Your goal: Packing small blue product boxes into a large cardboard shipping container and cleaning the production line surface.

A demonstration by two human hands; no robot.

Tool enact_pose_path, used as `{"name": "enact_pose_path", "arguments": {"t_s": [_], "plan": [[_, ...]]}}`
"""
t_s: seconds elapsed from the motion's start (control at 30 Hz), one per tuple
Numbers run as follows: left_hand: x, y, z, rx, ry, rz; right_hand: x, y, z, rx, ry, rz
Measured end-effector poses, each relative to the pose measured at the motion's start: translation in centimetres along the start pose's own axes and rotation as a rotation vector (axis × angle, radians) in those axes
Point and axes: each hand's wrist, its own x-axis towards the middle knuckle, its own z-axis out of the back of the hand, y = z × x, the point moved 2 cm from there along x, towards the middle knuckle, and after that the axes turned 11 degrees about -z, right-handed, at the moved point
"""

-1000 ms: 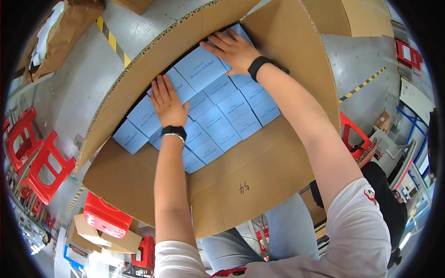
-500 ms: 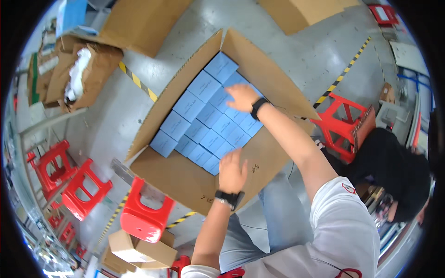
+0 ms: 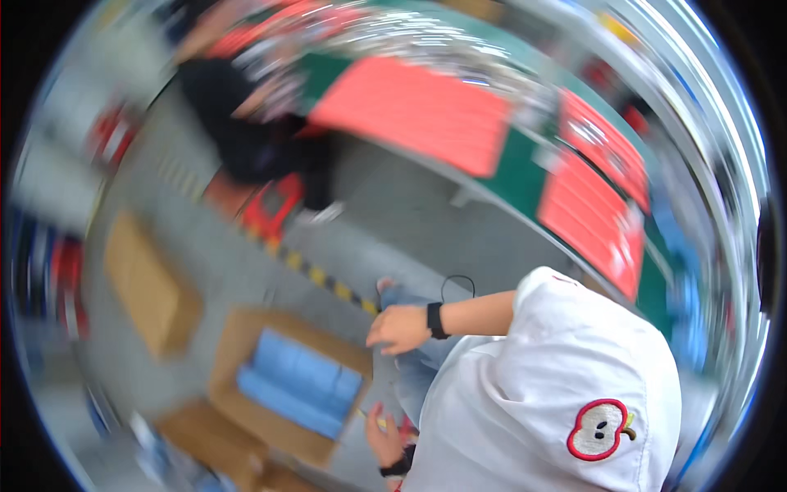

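I take the open cardboard box (image 3: 283, 385) on the floor as my landmark, since the whole picture is smeared by motion. Nearest me, at the box's right-hand lower corner, my left hand (image 3: 381, 430) hangs with a dark band at the wrist; something small and yellowish shows by its fingers, but I cannot tell whether they grip it or are curled loose. Just above the box's right edge my right hand (image 3: 399, 330) hovers, fingers loosely curled on nothing, not touching the cardboard.

Inside the box lie blue cartons (image 3: 297, 384), packed flat in one layer; the blur lets me make out perhaps five or six, no surer count. I judge each carton light, stiff and smooth-faced, best pinched by its short edges. The full box would be heavy and its flaps floppy, so I would lift it from beneath at opposite corners.

Left of the box stands one second cardboard box (image 3: 152, 283). Beyond it, one black-and-yellow floor stripe (image 3: 316, 275), then one red stool (image 3: 270, 209).
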Motion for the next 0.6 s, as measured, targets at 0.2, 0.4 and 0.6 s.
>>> {"name": "enact_pose_path", "arguments": {"t_s": [0.2, 0.4, 0.6], "plan": [[5.6, -5.8, -11.1, -0.193, 0.538, -0.001, -26.2, -5.1, 5.1, 0.052, -0.474, -0.470], [10.5, -23.1, -32.6, -0.124, 0.873, -0.391, -52.2, -8.7, 2.1, 0.072, -0.791, -0.924], [5.3, -38.8, -50.5, -0.120, 1.207, -0.812, -71.4, -7.3, -3.5, 0.038, -1.080, -1.434]]}}
